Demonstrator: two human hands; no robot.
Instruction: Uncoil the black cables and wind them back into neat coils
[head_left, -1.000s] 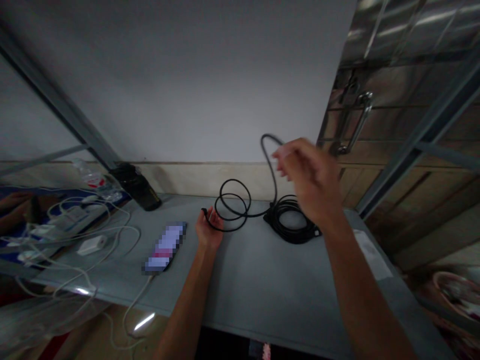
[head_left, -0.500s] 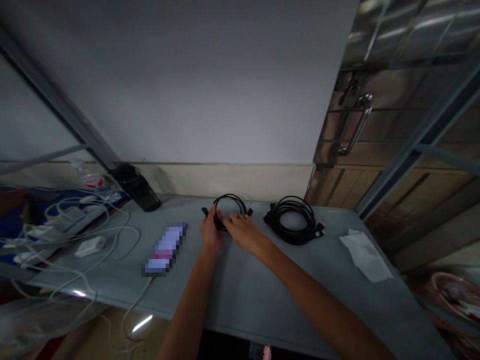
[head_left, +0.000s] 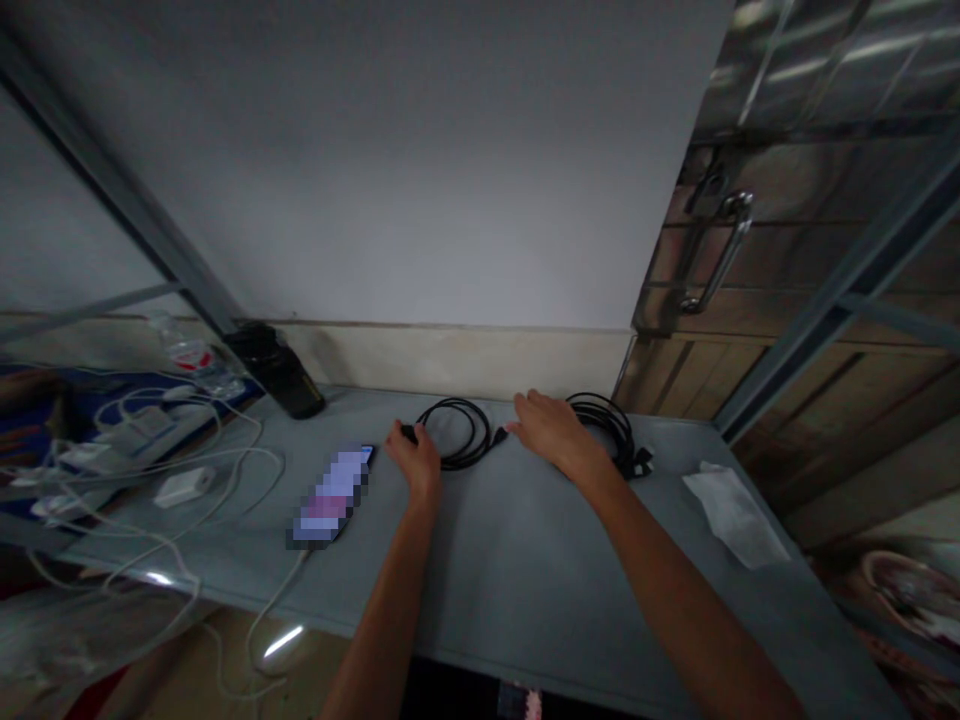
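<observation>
A small coil of black cable (head_left: 459,437) lies on the grey table (head_left: 525,560) near the back wall. My left hand (head_left: 416,462) rests at the coil's left side with its fingers curled on the cable's plug end. My right hand (head_left: 553,432) lies flat and palm down, fingers apart, between that coil and a bigger black cable bundle (head_left: 613,432), close to the small coil's right end. The bigger bundle is partly hidden behind my right hand.
A phone (head_left: 332,495) with a lit screen lies left of my left hand. White cables and chargers (head_left: 161,470) sprawl at the far left. A dark bottle (head_left: 279,372) stands by the wall. A white tissue (head_left: 733,512) lies at the right. A metal door handle (head_left: 718,255) is beyond.
My right hand came down from the air with the cable, met the left at the coil, then slid right toward the bigger bundle. The small coil now lies flat on the table.
</observation>
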